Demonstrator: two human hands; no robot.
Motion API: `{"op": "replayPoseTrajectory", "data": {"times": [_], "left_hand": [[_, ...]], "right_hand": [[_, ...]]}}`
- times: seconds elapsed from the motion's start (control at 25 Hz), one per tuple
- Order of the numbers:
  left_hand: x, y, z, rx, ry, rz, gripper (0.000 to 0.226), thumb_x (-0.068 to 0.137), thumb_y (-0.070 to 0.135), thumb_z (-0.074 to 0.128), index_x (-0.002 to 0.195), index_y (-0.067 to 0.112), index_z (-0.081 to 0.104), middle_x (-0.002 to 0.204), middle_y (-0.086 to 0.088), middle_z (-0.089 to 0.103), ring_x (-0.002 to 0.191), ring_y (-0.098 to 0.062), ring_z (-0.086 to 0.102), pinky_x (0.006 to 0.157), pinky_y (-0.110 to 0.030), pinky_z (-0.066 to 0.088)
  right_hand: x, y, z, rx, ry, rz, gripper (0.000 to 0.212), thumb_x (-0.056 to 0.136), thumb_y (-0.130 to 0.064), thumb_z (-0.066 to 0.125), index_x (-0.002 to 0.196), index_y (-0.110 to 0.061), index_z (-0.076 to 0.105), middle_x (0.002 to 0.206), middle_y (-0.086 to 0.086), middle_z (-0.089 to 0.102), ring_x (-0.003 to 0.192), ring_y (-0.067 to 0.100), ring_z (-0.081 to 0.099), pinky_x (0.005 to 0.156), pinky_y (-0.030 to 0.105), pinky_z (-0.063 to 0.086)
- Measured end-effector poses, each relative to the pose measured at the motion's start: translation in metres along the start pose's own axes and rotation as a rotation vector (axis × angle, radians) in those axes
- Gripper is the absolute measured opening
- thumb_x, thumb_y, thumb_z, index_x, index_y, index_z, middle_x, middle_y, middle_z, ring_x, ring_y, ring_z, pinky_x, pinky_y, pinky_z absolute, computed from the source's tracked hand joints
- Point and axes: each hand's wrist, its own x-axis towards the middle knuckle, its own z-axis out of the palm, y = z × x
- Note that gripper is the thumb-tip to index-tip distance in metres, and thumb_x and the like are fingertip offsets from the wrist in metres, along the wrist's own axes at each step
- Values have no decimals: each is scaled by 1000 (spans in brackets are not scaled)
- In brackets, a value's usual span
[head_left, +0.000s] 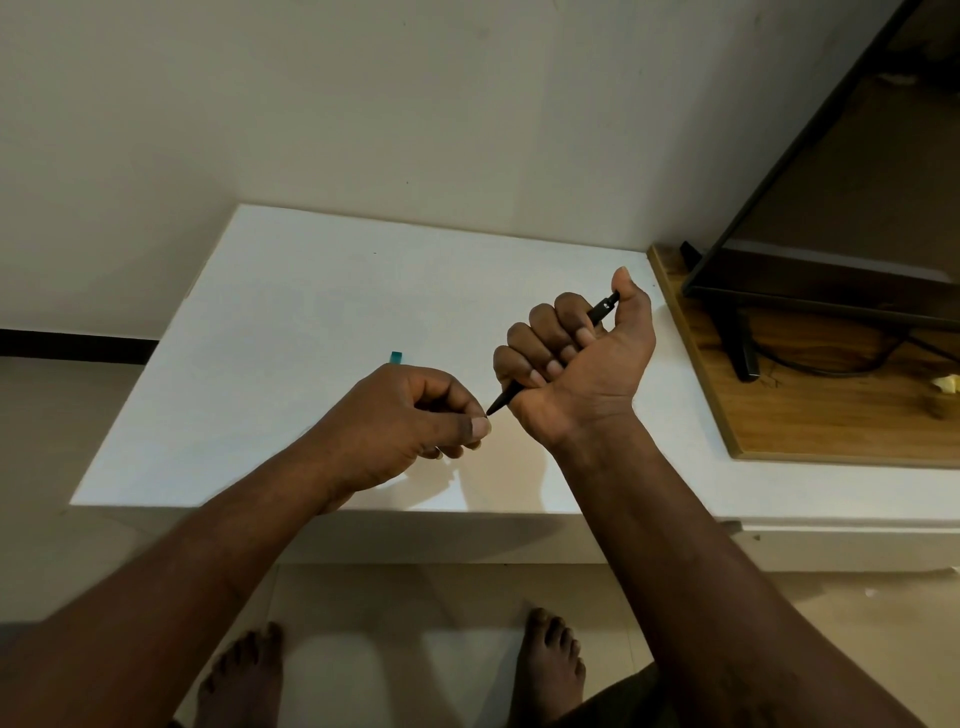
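Observation:
My right hand (582, 358) is turned palm up above the white tabletop (322, 322), its fingers curled round a black pen (602, 306). The pen's tip points down-left and its clicker end sits under my thumb. My left hand (405, 415) hovers just left of the tip, its thumb and forefinger pinched together right at the point. What the fingers pinch is too small to make out. A small teal object (396, 357) pokes out behind my left hand's knuckles; whether the hand holds it is unclear.
A wooden board (810, 415) lies on the right of the surface, carrying a black flat screen (831, 218) on a stand with a cable. The wall rises behind the table. My bare feet (550, 670) stand on the tiled floor below the front edge.

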Motion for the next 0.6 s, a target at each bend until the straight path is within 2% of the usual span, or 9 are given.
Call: {"op": "replayPoseTrajectory", "data": {"times": [0.12, 0.28, 0.48, 0.6], "left_hand": [[0, 0, 0, -4, 4, -8, 7, 88, 32, 76, 86, 25, 78, 85, 5, 79, 79, -12, 75, 73, -29, 56], [-1, 3, -3, 16, -23, -15, 1, 86, 30, 78, 85, 29, 78, 85, 4, 79, 81, -12, 74, 74, -29, 57], [-1, 5, -11, 45, -57, -40, 10, 81, 26, 83, 87, 33, 79, 87, 6, 79, 84, -11, 74, 82, -33, 60], [-2, 5, -11, 69, -89, -35, 12, 79, 27, 85, 87, 33, 79, 86, 8, 79, 85, -8, 74, 81, -30, 57]], "right_hand": [[0, 0, 0, 1, -5, -6, 57, 95, -58, 48, 58, -21, 25, 51, -5, 18, 43, 13, 14, 43, 24, 18], [0, -1, 0, 8, 1, 26, 65, 95, -69, 47, 58, -21, 25, 51, -5, 18, 42, 12, 15, 43, 23, 18], [0, -2, -1, 15, 7, 35, 66, 94, -72, 47, 58, -21, 25, 52, -5, 17, 43, 12, 14, 43, 24, 17], [-1, -3, -1, 17, 7, 33, 67, 94, -73, 47, 58, -21, 25, 51, -5, 18, 43, 12, 14, 43, 23, 17]]}}
